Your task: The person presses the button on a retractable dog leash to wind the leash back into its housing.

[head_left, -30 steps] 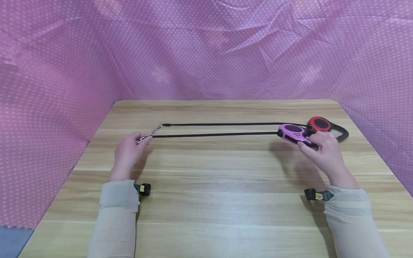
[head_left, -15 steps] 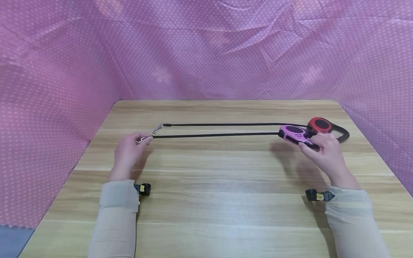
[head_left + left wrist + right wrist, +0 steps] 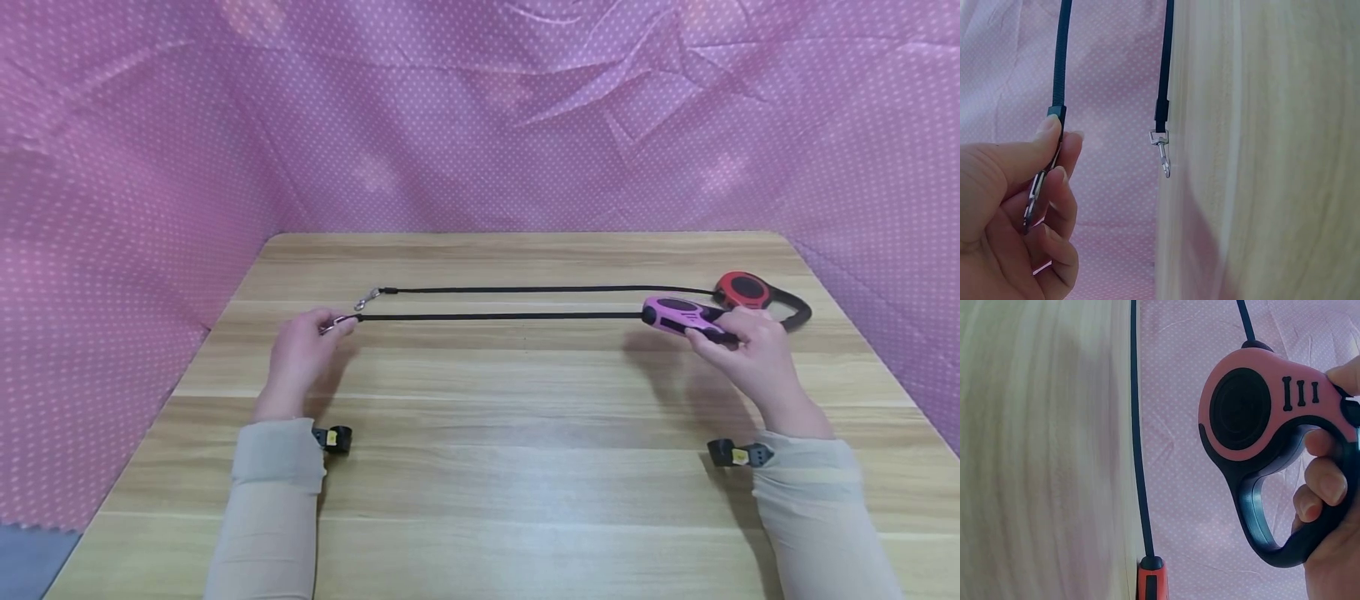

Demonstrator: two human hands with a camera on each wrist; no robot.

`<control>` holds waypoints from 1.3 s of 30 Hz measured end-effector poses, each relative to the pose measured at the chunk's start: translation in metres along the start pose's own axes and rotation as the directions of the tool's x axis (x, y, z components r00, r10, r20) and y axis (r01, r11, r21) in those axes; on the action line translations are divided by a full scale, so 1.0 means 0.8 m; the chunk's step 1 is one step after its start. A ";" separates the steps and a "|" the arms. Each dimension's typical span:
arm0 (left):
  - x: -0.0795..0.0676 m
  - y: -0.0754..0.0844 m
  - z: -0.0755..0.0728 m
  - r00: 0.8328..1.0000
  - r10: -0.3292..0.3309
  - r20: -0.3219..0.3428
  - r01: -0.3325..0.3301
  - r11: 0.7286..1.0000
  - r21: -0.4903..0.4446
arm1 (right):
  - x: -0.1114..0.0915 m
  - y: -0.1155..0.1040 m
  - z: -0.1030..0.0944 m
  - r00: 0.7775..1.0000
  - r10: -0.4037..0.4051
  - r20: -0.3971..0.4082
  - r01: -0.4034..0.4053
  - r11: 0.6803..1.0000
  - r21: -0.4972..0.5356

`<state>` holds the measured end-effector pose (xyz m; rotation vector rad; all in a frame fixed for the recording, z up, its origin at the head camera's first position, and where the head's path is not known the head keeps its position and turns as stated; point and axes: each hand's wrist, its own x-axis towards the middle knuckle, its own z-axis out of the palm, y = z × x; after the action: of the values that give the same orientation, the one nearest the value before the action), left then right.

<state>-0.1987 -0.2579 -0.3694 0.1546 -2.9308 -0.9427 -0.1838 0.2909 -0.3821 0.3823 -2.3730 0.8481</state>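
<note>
A pink and black retractable dog leash [image 3: 675,312] is in my right hand [image 3: 757,358], fingers curled through its looped handle, as the right wrist view shows. Its black strap [image 3: 495,316] stretches nearly straight across to my left hand [image 3: 300,350]. There the thumb and fingers pinch the strap's end at the metal clip [image 3: 1035,194]. Just behind lies a red and black retractable leash [image 3: 742,289] on the table, its strap [image 3: 540,289] drawn out to the left. That strap ends in a silver snap hook [image 3: 367,299], close to my left hand but apart from it.
The wooden table [image 3: 510,467] fills the lower view. Pink dotted cloth [image 3: 480,133] hangs behind and along both sides. A small black camera is strapped at each wrist.
The pink leash body dips and tilts slightly, shifting a little left over the last half second. My left hand moves very slightly right with the clip. The red leash stays put.
</note>
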 end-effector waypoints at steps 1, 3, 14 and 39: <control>0.000 0.000 0.000 1.000 0.000 0.002 0.000 1.000 0.002 | 0.000 0.000 0.000 1.000 -0.003 -0.002 0.003 1.000 -0.004; 0.000 0.000 0.000 1.000 0.006 0.016 -0.006 1.000 -0.008 | 0.000 0.002 0.001 1.000 -0.004 -0.007 0.004 1.000 -0.007; -0.001 0.004 0.001 0.996 0.022 0.091 -0.017 0.999 -0.050 | 0.000 0.002 0.001 1.000 -0.019 -0.006 0.019 1.000 -0.016; -0.008 0.008 0.003 0.999 0.013 0.049 -0.012 1.000 -0.024 | -0.003 0.000 0.003 0.998 -0.046 0.031 0.047 0.999 -0.028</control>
<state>-0.1934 -0.2504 -0.3679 0.1130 -2.9602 -0.9937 -0.1830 0.2891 -0.3849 0.4403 -2.3924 0.7913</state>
